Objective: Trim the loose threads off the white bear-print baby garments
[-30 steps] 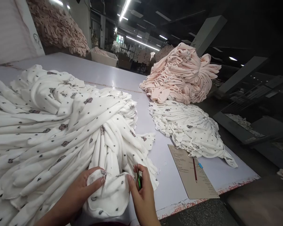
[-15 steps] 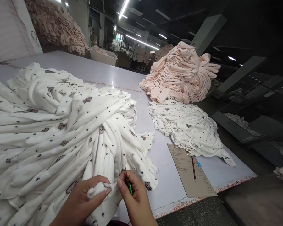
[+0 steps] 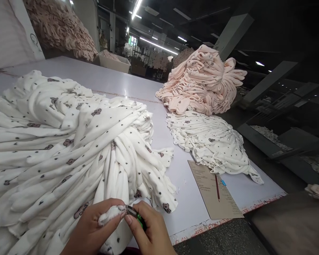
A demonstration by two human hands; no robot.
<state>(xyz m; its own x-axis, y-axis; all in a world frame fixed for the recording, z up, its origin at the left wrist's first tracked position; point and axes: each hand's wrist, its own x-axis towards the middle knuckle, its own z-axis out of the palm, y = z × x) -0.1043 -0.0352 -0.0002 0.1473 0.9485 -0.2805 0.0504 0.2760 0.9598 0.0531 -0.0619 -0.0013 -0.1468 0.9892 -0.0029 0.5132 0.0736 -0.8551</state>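
Your left hand (image 3: 91, 224) pinches the printed cloth (image 3: 108, 215) at the near edge of the white heap (image 3: 69, 141); your right hand (image 3: 154, 230) has green-handled snips (image 3: 132, 211) gripped beside that pinch. It looks light, soft, limp: hold its bunched edge.

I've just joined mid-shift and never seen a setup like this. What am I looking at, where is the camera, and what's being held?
There is no machine here: these are a person's bare hands, seen from a camera worn on the head, looking forward and down. The left hand pinches white cloth. The right hand holds a small green-handled cutter, its metal tip at the left fingertips; whether it is cutting is too small to tell. On the pale table lie a large white printed heap, a smaller white pile, a pink heap beyond that, and a brown card with a dark red pencil on it.
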